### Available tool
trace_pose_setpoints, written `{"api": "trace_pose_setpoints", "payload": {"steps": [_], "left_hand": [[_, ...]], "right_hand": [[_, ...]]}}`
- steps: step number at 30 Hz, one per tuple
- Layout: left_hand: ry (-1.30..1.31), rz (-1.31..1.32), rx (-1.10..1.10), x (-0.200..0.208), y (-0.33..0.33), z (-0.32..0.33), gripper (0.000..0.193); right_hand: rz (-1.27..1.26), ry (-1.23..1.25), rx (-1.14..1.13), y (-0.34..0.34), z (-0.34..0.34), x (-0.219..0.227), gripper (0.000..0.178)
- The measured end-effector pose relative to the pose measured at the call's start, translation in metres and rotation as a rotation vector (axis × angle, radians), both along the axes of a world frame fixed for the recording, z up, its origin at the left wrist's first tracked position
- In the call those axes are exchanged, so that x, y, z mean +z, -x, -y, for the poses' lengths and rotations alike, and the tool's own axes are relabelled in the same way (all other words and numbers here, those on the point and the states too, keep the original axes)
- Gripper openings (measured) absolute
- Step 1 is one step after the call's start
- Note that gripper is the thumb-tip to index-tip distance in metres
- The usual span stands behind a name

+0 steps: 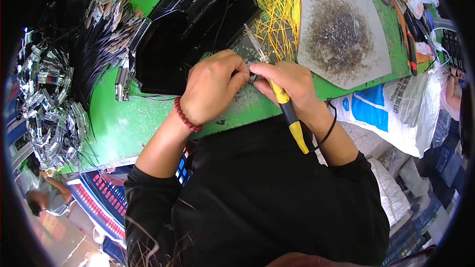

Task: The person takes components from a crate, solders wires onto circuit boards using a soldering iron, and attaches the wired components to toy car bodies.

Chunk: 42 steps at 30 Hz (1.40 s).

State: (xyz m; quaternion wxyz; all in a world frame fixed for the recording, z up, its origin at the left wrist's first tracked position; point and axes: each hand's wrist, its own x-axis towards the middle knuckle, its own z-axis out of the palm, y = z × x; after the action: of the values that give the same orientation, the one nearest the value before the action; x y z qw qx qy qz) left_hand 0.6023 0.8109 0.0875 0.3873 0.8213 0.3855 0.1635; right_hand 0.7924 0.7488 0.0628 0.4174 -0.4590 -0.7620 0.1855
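My right hand [296, 88] holds a yellow and black soldering iron [281, 95]. Its metal tip points up and away over the bench, and its cord trails past my wrist. The thumb and forefinger of that hand also meet my left hand [213, 88] at a small dark piece, mostly hidden between the fingertips. My left fingers are closed in a pinch there; what exactly they grip cannot be made out. Just beyond my left hand lies a large black plastic housing [161, 54]. Loose yellow wires [278, 17] are scattered past the iron's tip.
On the green bench [111, 133], a grey board [381, 66] bears dark crumbs. Black cables [96, 44] and a heap of metal connectors [49, 104] are at left. Hand tools [410, 44] lie far right, above a white sack [410, 113]. Another person [47, 200] is at lower left.
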Motion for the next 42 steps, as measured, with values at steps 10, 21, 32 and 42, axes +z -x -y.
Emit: {"api": "trace_pose_setpoints", "payload": {"steps": [10, 21, 32, 42], "left_hand": [[-0.044, 0.008, -0.028, -0.004, 0.002, 0.000, 0.012], [-0.089, 0.008, -0.021, -0.005, 0.000, 0.003, 0.009], [-0.233, 0.073, -0.067, -0.005, -0.002, 0.006, 0.017], [-0.285, -0.015, -0.142, -0.004, -0.003, -0.002, 0.022]], "right_hand": [[0.049, -0.017, -0.011, 0.002, 0.000, -0.005, 0.039], [-0.127, 0.015, -0.088, -0.006, 0.008, -0.008, 0.031], [-0.103, 0.036, -0.133, -0.004, 0.010, -0.013, 0.031], [-0.081, 0.073, -0.140, -0.007, 0.007, -0.015, 0.033]]}}
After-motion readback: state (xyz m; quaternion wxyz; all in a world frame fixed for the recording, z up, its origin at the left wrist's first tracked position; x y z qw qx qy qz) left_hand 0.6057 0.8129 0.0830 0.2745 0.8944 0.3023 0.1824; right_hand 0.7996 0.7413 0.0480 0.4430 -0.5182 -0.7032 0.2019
